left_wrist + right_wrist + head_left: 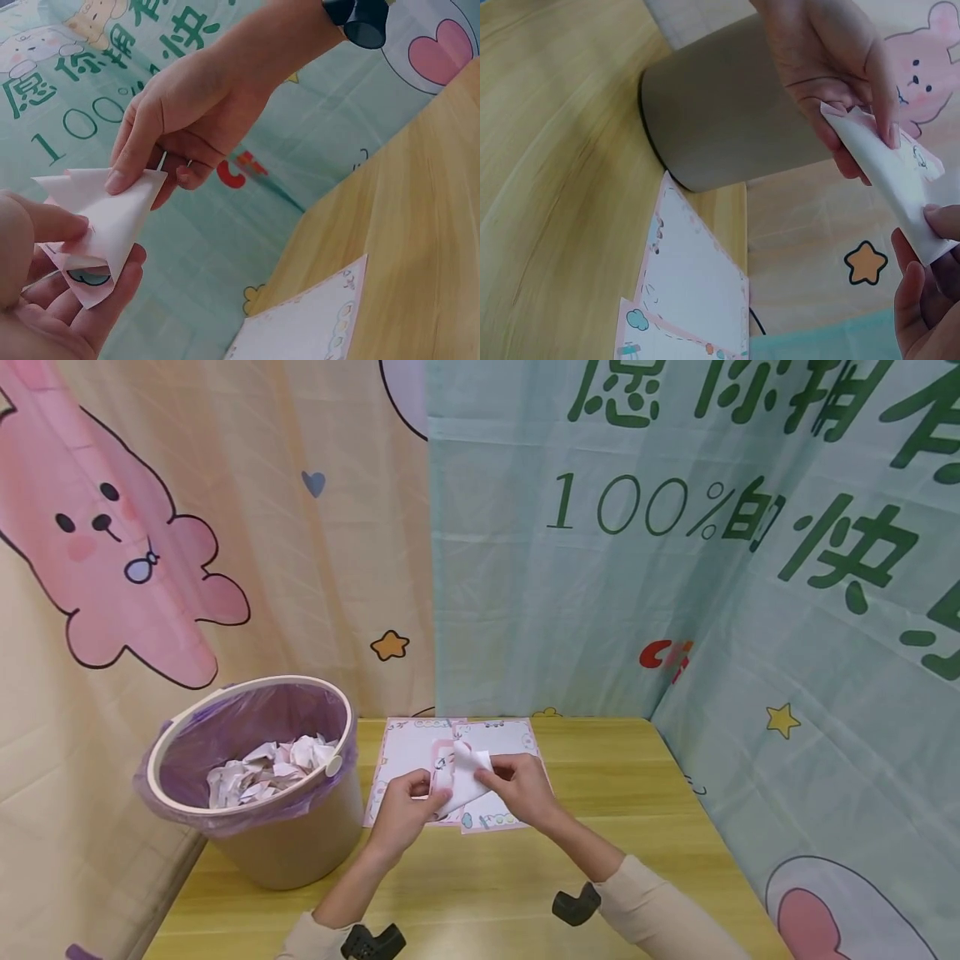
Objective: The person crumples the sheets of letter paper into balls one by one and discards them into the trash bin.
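Note:
A folded sheet of paper [467, 781], white with a pink printed border, is held between both hands above the table. My left hand [406, 814] pinches its lower left part between thumb and fingers, and my right hand [527, 789] pinches the upper right corner. In the left wrist view the paper [112, 210] shows several overlapping folds, with a blue printed patch at its lower end. Beneath the hands, two flat sheets of pink-bordered paper [401, 760] overlap on the table, partly hidden by the hands and the folded sheet.
Left of the hands stands a beige bin [300, 852] with a purple liner [292, 706], holding crumpled paper [270, 768]. The wooden table [600, 827] ends at printed curtains [540, 610] behind and to the right.

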`<state>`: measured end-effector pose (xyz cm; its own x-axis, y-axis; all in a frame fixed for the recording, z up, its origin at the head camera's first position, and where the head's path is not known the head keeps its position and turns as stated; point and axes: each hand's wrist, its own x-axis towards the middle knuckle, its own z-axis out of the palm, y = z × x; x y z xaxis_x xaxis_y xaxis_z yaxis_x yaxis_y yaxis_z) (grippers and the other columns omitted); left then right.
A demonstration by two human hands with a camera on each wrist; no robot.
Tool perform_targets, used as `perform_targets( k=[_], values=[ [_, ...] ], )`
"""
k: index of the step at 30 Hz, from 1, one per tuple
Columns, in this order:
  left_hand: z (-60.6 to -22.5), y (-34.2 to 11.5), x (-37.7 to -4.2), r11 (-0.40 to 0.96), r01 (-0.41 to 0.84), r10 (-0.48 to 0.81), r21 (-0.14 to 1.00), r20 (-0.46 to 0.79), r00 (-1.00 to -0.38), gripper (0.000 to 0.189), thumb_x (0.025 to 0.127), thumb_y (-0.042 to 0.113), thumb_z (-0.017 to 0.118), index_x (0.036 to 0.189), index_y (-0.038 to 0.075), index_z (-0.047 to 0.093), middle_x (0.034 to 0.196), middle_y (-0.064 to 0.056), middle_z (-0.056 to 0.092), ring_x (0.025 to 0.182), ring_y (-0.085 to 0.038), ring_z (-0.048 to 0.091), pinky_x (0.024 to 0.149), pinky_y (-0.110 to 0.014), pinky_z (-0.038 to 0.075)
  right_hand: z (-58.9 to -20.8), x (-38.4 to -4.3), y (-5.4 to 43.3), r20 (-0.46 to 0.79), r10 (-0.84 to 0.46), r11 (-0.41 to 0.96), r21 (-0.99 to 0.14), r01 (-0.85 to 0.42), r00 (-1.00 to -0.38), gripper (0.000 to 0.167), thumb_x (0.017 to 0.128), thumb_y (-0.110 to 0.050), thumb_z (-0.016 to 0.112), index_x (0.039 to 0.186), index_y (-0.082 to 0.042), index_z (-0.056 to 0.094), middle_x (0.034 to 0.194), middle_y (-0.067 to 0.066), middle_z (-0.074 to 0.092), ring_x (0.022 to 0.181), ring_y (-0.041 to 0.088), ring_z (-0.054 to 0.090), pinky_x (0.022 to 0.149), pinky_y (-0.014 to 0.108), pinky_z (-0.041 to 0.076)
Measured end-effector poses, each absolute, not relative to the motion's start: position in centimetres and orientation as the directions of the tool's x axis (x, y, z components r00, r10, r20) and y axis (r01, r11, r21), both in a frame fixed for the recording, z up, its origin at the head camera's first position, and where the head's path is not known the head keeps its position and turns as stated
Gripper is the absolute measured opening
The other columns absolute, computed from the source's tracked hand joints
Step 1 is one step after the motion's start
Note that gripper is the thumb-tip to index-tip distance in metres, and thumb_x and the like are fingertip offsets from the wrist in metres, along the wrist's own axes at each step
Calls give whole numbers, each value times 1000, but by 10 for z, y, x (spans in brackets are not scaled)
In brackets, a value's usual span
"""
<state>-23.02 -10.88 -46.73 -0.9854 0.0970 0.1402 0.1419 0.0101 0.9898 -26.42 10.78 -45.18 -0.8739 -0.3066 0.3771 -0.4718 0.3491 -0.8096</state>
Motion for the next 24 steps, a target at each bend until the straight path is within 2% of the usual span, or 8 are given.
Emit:
perform_targets(
  k=[5, 7, 9, 11, 13, 16, 19, 24],
  values=[
    [-473, -119, -231, -150, 109, 203, 983, 138, -969, 25, 100, -1, 62, 115, -20, 61, 95, -16, 71, 80, -17, 69, 73, -30, 61, -449, -267, 113, 320, -302, 306, -860, -409, -898, 19, 96, -8, 75, 108, 5, 77, 89, 9, 75, 68, 17, 60, 58, 23, 50],
    [-476, -126, -231, -222, 129, 273, 966, 189, -943, 31, 102, -5, 49, 123, -27, 54, 105, -23, 70, 86, -18, 72, 79, -34, 61, -446, -269, 116, 263, -290, 282, -895, -345, -920, 19, 97, -8, 73, 110, 6, 76, 87, 9, 73, 66, 17, 57, 55, 23, 47],
    [-477, -132, -231, -279, 169, 342, 945, 262, -903, 38, 99, -10, 37, 129, -30, 47, 117, -32, 66, 94, -20, 73, 83, -36, 61, -441, -268, 119, 200, -281, 243, -931, -271, -939, 21, 98, -8, 71, 112, 8, 74, 87, 9, 73, 65, 16, 56, 53, 23, 44],
    [-476, -137, -231, -283, 225, 386, 932, 326, -863, 42, 96, -12, 32, 132, -30, 45, 126, -40, 59, 98, -20, 73, 85, -38, 60, -439, -270, 122, 135, -273, 206, -959, -195, -953, 23, 99, -8, 70, 115, 8, 73, 86, 8, 72, 64, 15, 55, 53, 23, 43],
    [-473, -140, -231, -249, 296, 406, 922, 377, -832, 39, 98, -14, 36, 133, -27, 47, 130, -42, 56, 102, -19, 72, 85, -37, 60, -438, -272, 125, 87, -279, 165, -977, -136, -956, 26, 100, -9, 69, 118, 10, 71, 87, 8, 72, 66, 15, 57, 55, 23, 44],
    [-468, -141, -231, -144, 410, 408, 901, 431, -805, 37, 97, -13, 56, 133, -20, 55, 130, -40, 57, 104, -19, 71, 85, -37, 60, -439, -276, 129, 29, -301, 101, -993, -62, -953, 30, 102, -12, 68, 121, 10, 69, 87, 7, 72, 68, 15, 57, 58, 24, 45],
    [-465, -140, -233, -71, 475, 394, 877, 462, -794, 50, 89, -13, 71, 137, -12, 56, 130, -32, 61, 107, -22, 70, 83, -38, 61, -434, -274, 131, 4, -352, 15, -1000, -10, -936, 29, 103, -12, 66, 120, 11, 68, 88, 7, 72, 69, 14, 58, 58, 23, 46],
    [-459, -136, -240, -10, 510, 351, 860, 480, -804, 79, 79, -13, 81, 150, -3, 47, 137, -25, 56, 113, -28, 66, 83, -41, 61, -432, -270, 133, 2, -476, -138, -988, 73, -880, 14, 104, -8, 63, 105, 1, 74, 84, 6, 70, 66, 13, 56, 57, 21, 45]
  ],
)
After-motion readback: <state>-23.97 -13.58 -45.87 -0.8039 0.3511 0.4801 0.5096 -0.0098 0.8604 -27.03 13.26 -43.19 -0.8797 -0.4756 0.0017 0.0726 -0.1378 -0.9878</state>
